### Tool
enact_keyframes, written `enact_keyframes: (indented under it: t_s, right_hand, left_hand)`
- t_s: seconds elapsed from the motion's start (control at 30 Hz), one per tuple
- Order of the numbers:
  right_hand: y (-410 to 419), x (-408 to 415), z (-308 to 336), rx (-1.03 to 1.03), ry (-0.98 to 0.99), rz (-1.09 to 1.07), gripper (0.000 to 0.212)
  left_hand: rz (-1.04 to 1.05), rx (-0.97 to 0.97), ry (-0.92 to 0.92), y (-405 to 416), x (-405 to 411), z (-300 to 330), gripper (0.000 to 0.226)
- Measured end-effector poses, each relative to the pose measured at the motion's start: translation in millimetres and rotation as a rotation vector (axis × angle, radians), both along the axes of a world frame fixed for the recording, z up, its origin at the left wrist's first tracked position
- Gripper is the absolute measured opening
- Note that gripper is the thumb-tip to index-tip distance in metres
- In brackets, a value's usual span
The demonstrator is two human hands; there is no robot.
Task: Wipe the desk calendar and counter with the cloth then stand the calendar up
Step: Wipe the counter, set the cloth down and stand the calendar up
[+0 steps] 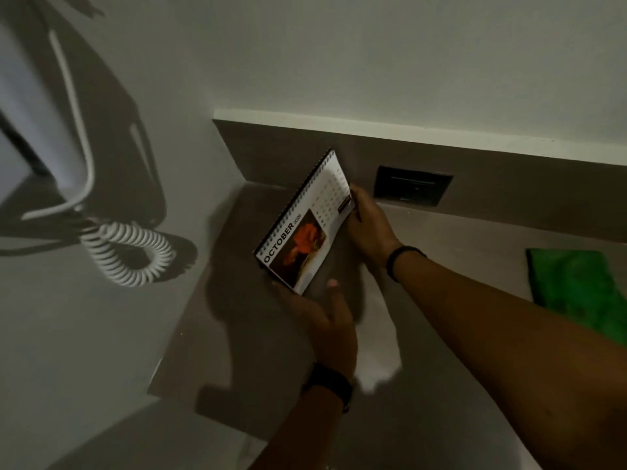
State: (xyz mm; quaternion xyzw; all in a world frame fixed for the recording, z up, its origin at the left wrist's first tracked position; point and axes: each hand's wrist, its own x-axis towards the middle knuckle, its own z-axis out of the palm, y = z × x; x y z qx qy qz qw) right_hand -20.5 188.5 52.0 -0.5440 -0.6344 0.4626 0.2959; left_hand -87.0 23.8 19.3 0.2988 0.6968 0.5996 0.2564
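Above the corner of the surface (458, 239), both hands held the desk calendar (305, 222) tilted in the air, near the wall.

The left hand (325, 320) cupped the lower corner from beneath with fingers loosely spread, and the right hand (368, 228) pinched the far short edge between thumb and fingers. The calendar looked light and fairly stiff (card leaves on a black spiral binding), likely to flex or splay if squeezed mid-page, so the edges and the spine seemed the safest holds. Its open leaf read OCTOBER beside an orange flower photograph and a pale date grid. The green cloth (576, 286) lay flat on the surface, well apart to the right.
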Motion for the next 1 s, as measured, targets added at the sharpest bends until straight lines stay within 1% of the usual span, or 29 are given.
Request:
enact_keyframes:
  t_s: [0.13,0.23,0.33,0.4,0.43,0.53,0.57,0.7,0.8,0.9,1.0]
  right_hand:
    - [1,-10,4,-0.066,0.07,-0.038,0.044]
    - [-12,-5,7,-0.055,0.11,-0.114,0.044]
    - [-31,4,1,-0.016,0.111,-0.213,0.048]
    - [-48,8,-8,-0.012,0.133,-0.324,0.047]
    - [-57,9,-12,-0.001,0.134,-0.373,0.049]
    - [-77,9,-21,0.064,0.107,-0.46,0.055]
    - [-82,7,-23,0.076,0.1,-0.481,0.056]
    - [-83,-5,-30,0.095,0.119,-0.517,0.058]
    - [-74,-10,-33,0.101,0.127,-0.542,0.058]
    - [-68,-13,-36,0.105,0.131,-0.56,0.059]
    - [-69,-14,-41,0.121,0.132,-0.558,0.059]
  left_hand:
    - [-0.028,0.023,-0.08,3,-3,1,0.101]
    - [-0.066,0.063,-0.074,5,-17,-4,0.095]
    - [-0.092,-0.041,-0.082,8,-40,-7,0.089]
    - [-0.128,-0.091,-0.091,18,-58,-7,0.091]
    - [-0.152,-0.1,-0.082,26,-67,-7,0.087]
    - [-0.234,-0.137,-0.059,58,-92,-7,0.064]
    - [-0.268,-0.148,-0.054,67,-98,-3,0.062]
    - [-0.407,-0.145,0.029,98,-114,8,0.064]
    - [-0.469,-0.131,0.063,113,-121,9,0.064]
    - [-0.484,-0.101,0.071,117,-124,3,0.073]
    - [-0.462,-0.079,0.097,120,-125,-9,0.071]
